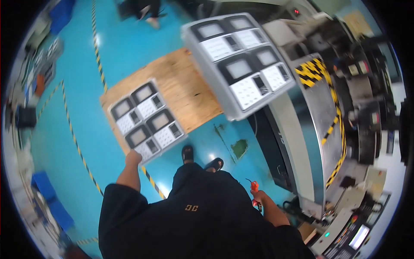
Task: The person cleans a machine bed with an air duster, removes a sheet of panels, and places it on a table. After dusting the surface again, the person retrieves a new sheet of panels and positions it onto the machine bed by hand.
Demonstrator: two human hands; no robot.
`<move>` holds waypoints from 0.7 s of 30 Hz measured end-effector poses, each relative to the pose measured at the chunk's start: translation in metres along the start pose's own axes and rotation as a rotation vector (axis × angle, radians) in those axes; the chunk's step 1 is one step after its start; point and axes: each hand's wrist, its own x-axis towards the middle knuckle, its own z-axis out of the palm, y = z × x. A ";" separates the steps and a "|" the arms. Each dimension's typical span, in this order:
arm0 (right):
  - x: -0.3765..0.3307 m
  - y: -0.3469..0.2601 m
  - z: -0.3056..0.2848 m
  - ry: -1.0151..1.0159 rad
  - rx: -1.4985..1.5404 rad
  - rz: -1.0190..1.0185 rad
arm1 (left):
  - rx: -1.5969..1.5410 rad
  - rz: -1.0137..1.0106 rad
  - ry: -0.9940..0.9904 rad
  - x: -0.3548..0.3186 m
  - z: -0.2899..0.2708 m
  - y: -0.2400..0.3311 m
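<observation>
Left hand (133, 157) is gripping the near corner of the grey tray (147, 120) (extending forward); right hand (258, 197) is clamping an orange tool (254, 187).

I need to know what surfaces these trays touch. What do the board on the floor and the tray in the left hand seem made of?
The board looks like unfinished plywood: tan, matte, faintly grained. The tray in the left hand looks like moulded grey plastic with a slight sheen, though motion blur leaves that open.
</observation>
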 end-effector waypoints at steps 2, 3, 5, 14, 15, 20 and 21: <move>0.012 0.029 -0.018 0.072 0.009 0.008 | -0.592 0.015 -0.219 0.021 -0.036 0.047; 0.004 0.042 -0.035 0.137 -0.029 -0.028 | -0.731 0.209 -0.223 0.033 -0.053 0.071; -0.065 0.031 -0.090 0.253 0.143 -0.101 | -0.927 0.387 -0.158 0.016 -0.113 0.154; -0.324 -0.003 -0.240 0.591 0.395 -0.767 | -0.789 1.164 -0.059 -0.123 -0.273 0.421; -0.312 -0.007 -0.226 0.434 0.273 -1.021 | -0.763 1.246 -0.065 -0.128 -0.269 0.445; -0.210 -0.011 -0.225 0.181 0.330 -0.993 | -0.874 0.956 -0.347 -0.194 -0.278 0.554; -0.192 -0.008 -0.241 0.102 0.382 -0.979 | -0.856 0.944 -0.296 -0.196 -0.278 0.574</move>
